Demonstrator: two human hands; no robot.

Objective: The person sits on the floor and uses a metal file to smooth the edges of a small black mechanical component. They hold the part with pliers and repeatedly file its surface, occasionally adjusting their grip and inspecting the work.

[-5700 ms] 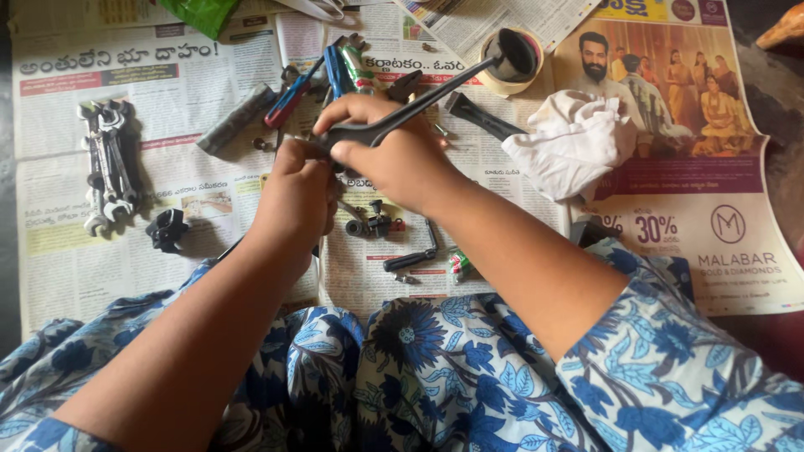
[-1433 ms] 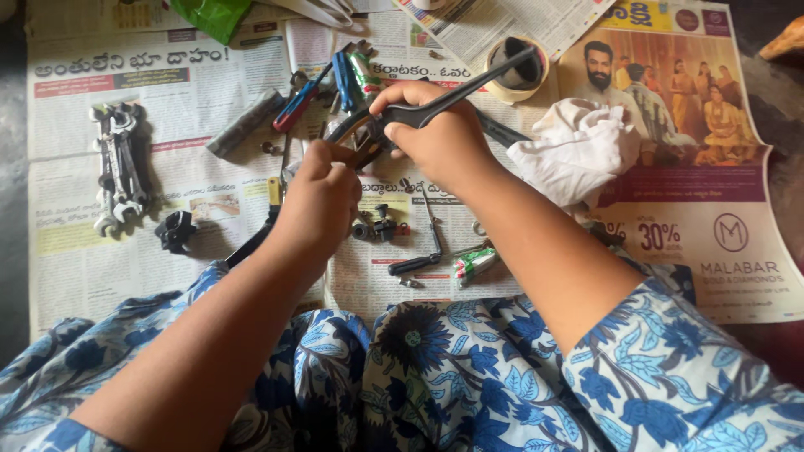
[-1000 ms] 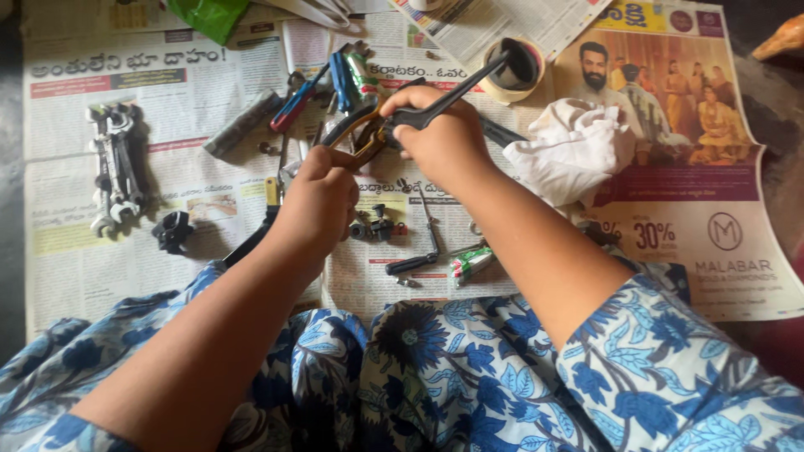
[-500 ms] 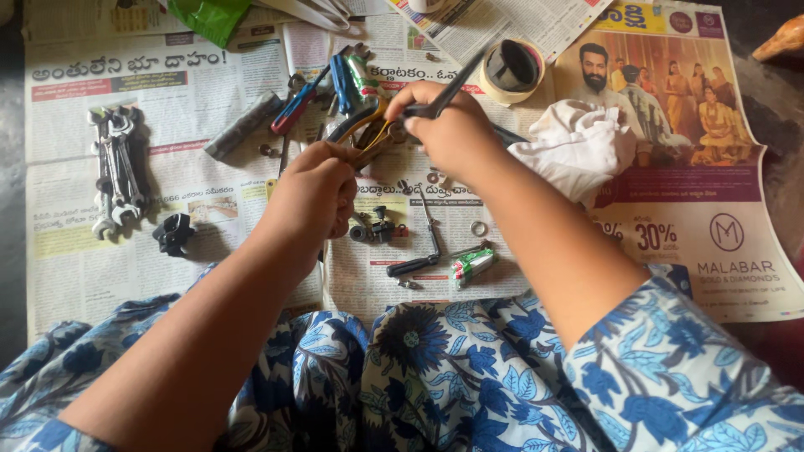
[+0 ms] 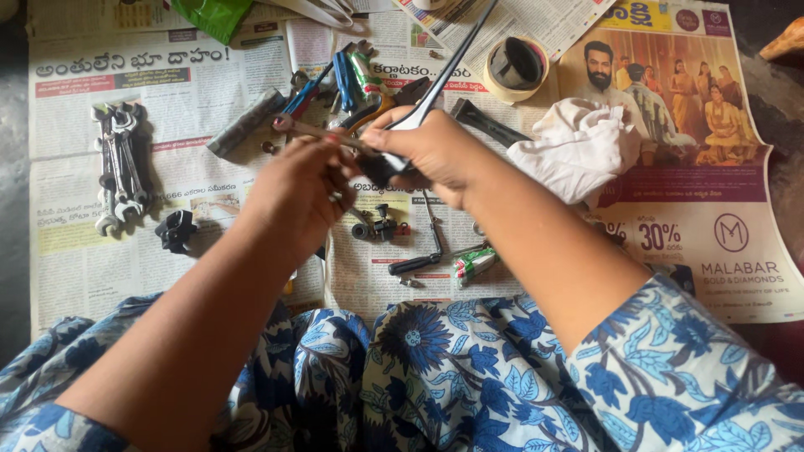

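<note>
Gripping a long dark metal rod [image 5: 448, 71] in the right hand [image 5: 427, 155], fingers clamped around its lower end just above frame centre, the shaft slanting up and right to the top edge. Pinching a slim spanner [image 5: 314, 131] in the left hand [image 5: 297, 188], its ring end poking out toward the upper left, its near end meeting the rod's base between the two fists. Working both hands close together, knuckles nearly touching, forearms converging from the lower corners of the frame, wrists lifted off the paper, blue flowered sleeves bunching along the bottom. Judging progress: apparently in the middle of tightening or loosening something at the rod's lower end, the joint itself hidden behind the fingers, so impossible to tell how far along; many loose parts lying unused, suggesting plenty left. Moving outward: resting just below the hands, a small black fitting with a red spot [image 5: 378, 228], a dark-handled tool [image 5: 419, 261] and a small green and white tube [image 5: 473, 264]. Lying just above the hands, blue-handled pliers [image 5: 339, 79]. Sitting to the right, a crumpled white cloth [image 5: 578, 146], and above it a roll of tape [image 5: 517, 65]. Lying at the left edge, a bundle of spanners [image 5: 121, 163], with a small black part [image 5: 176, 230] beneath. Covering the whole floor, spread newspaper [image 5: 100, 276].
</note>
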